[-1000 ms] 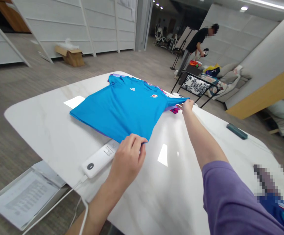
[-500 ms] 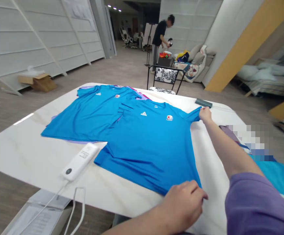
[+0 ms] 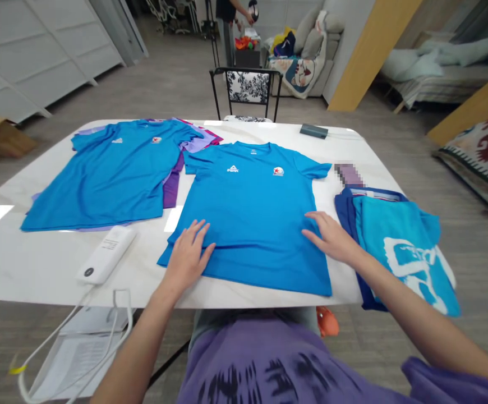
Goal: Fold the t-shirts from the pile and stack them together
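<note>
Blue T-shirt (image 3: 256,213) lies flat between two loosened hands

The shirt is spread face up near the middle of the white desk (image 3: 143,280), its neckline toward the far edge and its hem just short of the near edge. The left hand (image 3: 188,255) is over the shirt's lower left side, fingers parted and pointing toward the far edge, the thumb angled inward across the fabric. A shallow crease runs across the cloth from beside that thumb. The right hand (image 3: 332,238) is at the opposite side: its thumb and forefinger reach over the right side seam, below the sleeve, while its palm is over bare desk. Both hands are released, with no fabric pinched between the fingers; whether the fingertips rest on the cloth or hover just above it, I cannot tell.

Toward the desk's left edge lies a second blue shirt (image 3: 105,179), with purple clothing (image 3: 171,188) showing from under it. Between its hem and the near edge is a white device (image 3: 106,255) with a cable. A turquoise garment (image 3: 395,230) lies on dark blue cloth (image 3: 345,210) at the near right corner, and a dark case (image 3: 313,131) is near the far right corner.
</note>
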Motion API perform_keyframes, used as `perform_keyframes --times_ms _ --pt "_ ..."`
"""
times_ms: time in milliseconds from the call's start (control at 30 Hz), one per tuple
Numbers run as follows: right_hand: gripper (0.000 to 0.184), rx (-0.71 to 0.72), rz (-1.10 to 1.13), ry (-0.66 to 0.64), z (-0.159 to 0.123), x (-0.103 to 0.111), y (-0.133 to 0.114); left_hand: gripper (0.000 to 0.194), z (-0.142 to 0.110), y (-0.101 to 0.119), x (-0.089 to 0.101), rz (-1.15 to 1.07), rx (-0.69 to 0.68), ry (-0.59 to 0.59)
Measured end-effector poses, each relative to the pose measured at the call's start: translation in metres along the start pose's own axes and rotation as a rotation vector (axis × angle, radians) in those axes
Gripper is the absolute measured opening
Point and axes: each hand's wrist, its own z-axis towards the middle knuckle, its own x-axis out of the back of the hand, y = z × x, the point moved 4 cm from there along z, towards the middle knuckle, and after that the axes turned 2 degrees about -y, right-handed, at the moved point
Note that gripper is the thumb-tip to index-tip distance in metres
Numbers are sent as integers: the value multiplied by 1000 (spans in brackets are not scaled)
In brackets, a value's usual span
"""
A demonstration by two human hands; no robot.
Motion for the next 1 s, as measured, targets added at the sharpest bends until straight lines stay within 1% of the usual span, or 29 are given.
perform_keyframes --times_ms 33,100,133,200,300,367,467,567,633,667,700,733,767,800,867,933,1000 --pt "63 18 -17 -14 -30 -12 -22 66 -14 -17 3 13 30 -2" --pt "66 16 -67 -27 -80 -29 -53 72 -41 -36 9 13 76 -7" --pt "67 0 -91 -24 -99 -34 -62 73 -54 -41 12 9 96 -4" --pt "69 -44 -131 5 -125 -37 -71 71 -73 -41 18 2 130 9" --pt "75 -113 -183 80 -144 -29 -73 68 -94 -31 25 6 164 14" --pt "75 -120 -212 86 -150 -24 -74 67 -106 -22 28 27 183 -12" --pt "67 -83 -237 35 -163 -23 -74 65 -130 -8 28 67 181 -61" --pt "62 -79 -250 -18 -176 -17 -72 58 -155 -3 31 86 162 -73" --pt "63 -79 -233 -53 -174 -7 -72 51 -161 -7 37 72 153 -64" --pt "63 -75 -210 -63 -166 1 -71 48 -158 -12 41 63 155 -55" --pt "62 -69 -177 -63 -154 9 -70 47 -148 -17 46 54 161 -36" --pt "60 -63 -134 -52 -135 18 -66 47 -132 -22 51 45 166 -9" --pt "58 -60 -83 -31 -111 26 -60 48 -109 -27 56 31 164 22" --pt "56 -61 -28 -2 -82 33 -50 49 -81 -33 59 12 154 57" --pt "54 -80 57 67 -13 43 -18 50 -8 -43 59 -57 92 106" --pt "55 -145 50 120 59 46 25 52 74 -56 52 -105 72 152" --pt "56 -257 -45 116 124 42 72 55 153 -72 36 -74 118 95"
